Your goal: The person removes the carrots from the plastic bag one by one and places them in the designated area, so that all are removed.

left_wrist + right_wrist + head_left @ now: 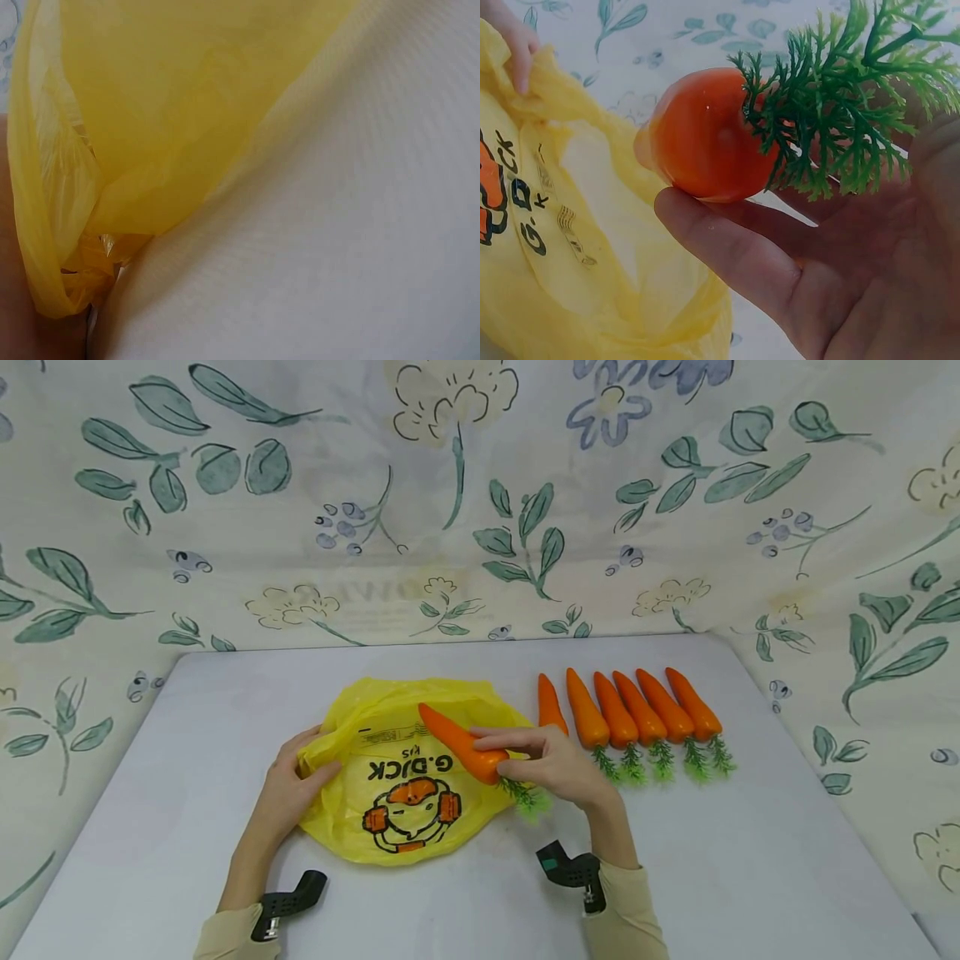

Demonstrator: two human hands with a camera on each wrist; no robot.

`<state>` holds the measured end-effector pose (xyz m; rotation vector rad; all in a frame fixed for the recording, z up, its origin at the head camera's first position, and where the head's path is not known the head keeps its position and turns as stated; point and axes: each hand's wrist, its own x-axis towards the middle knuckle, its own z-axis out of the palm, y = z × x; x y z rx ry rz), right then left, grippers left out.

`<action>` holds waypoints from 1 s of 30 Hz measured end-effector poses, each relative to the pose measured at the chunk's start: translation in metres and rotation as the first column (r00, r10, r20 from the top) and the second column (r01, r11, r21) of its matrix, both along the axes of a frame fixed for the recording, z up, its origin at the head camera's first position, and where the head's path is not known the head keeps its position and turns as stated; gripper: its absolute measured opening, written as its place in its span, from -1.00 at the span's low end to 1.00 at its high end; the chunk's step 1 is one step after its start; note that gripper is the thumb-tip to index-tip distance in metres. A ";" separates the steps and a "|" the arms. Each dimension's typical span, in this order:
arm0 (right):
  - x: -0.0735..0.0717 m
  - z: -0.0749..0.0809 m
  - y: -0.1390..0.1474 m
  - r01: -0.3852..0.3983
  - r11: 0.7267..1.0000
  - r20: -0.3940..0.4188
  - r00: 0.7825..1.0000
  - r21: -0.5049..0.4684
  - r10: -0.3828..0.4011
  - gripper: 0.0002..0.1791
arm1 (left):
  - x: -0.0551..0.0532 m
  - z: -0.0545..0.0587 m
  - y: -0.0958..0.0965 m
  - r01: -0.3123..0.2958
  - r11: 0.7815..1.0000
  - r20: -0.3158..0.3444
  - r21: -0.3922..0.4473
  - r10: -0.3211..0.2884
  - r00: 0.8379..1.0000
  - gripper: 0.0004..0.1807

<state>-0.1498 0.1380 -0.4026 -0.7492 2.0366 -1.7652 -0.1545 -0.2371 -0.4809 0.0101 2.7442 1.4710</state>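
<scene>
A yellow plastic bag (411, 810) with a printed cartoon duck lies on the table, its mouth spread toward the far side. At the bag's left edge my left hand (288, 789) grips the rim, thumb over the plastic and fingers behind it. My right hand (551, 764) pinches a toy carrot (461, 745) by its thick end, above the bag's right part. The carrot's tip points to the far left; its green leafy top (525, 797) hangs by the palm. In the right wrist view the carrot's rounded end (712, 139) shows between thumb and fingers.
Several more orange carrots (618, 710) lie in a row right of the bag, most with leafy ends toward me. The nearest one (550, 702) is partly hidden behind my right hand. A floral cloth (420, 560) hangs behind the white table (750, 860).
</scene>
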 end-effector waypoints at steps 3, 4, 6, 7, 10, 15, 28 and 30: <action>0.000 0.001 0.000 0.005 1.000 0.003 1.000 -0.004 -0.005 -0.63 | 0.000 0.000 0.000 0.000 1.000 0.003 -0.009 0.000 1.000 -0.29; 0.000 0.001 0.001 0.006 1.000 0.004 1.000 -0.007 -0.006 -0.63 | 0.000 0.000 0.000 -0.001 1.000 0.004 -0.009 0.001 1.000 -0.29; 0.000 0.000 0.001 0.008 1.000 0.004 1.000 -0.018 -0.008 -0.62 | 0.000 0.000 0.000 0.000 1.000 0.001 -0.003 0.000 1.000 -0.29; 0.000 0.000 0.001 0.009 1.000 0.005 1.000 -0.025 -0.009 -0.62 | 0.000 0.000 0.000 0.002 1.000 -0.001 0.003 -0.002 1.000 -0.29; 0.000 0.000 0.001 0.013 0.998 0.007 1.000 -0.053 -0.013 -0.62 | 0.000 0.000 0.000 0.004 1.000 -0.005 0.013 -0.004 1.000 -0.29; 0.001 0.001 0.003 0.016 0.994 0.007 1.000 -0.104 -0.015 -0.62 | 0.000 0.000 0.000 0.002 1.000 -0.001 0.001 -0.002 1.000 -0.30; 0.001 -0.001 0.017 0.050 0.986 -0.025 0.998 -0.157 -0.054 -0.63 | 0.000 0.000 0.000 0.003 1.000 0.000 0.020 -0.003 1.000 -0.29; 0.001 -0.002 0.022 0.070 0.985 -0.027 0.997 -0.157 -0.075 -0.64 | 0.000 0.000 0.000 0.004 1.000 0.002 0.023 -0.004 1.000 -0.28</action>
